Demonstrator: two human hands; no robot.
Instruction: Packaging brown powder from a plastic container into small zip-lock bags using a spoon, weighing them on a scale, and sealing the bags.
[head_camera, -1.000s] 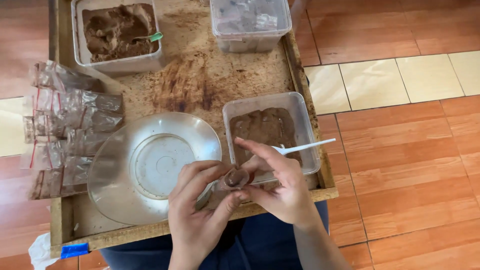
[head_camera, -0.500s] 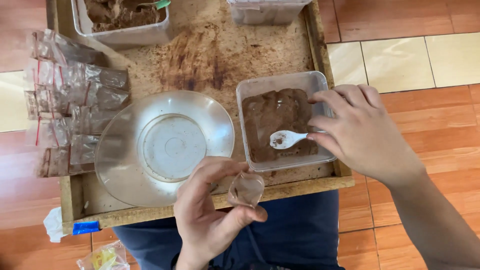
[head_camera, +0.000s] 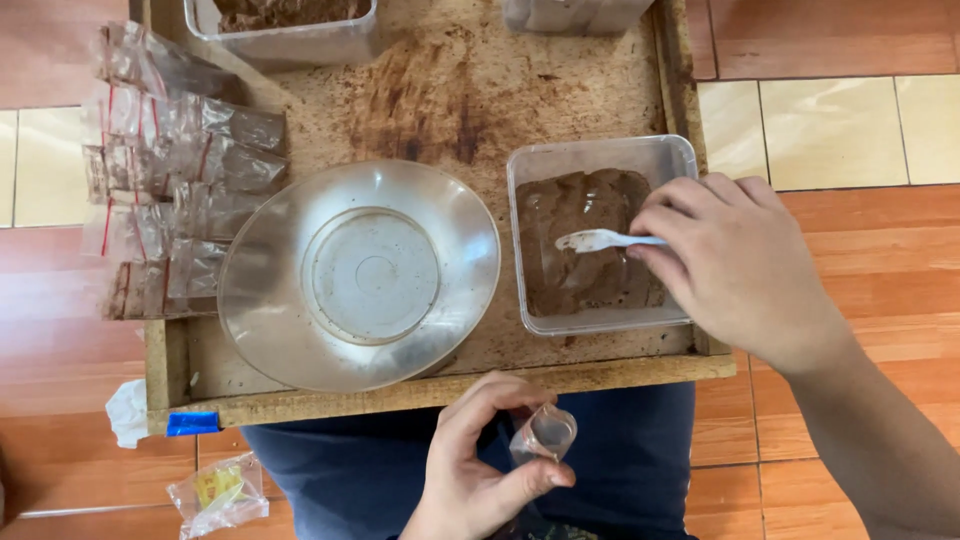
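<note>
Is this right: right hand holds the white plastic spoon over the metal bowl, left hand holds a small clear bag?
Not quite. In the head view the right hand holds the white plastic spoon over the clear tub of brown powder, not the metal bowl. The left hand does hold the small clear bag.

left hand (head_camera: 480, 470) low, grip pinched; right hand (head_camera: 735, 265) extended forward, fingers closed

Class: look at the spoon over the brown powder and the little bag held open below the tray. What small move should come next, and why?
Probably dip the white spoon into the brown powder: the right hand holds it just above the tub, and the left hand holds the small bag open, seemingly nearly empty.
</note>
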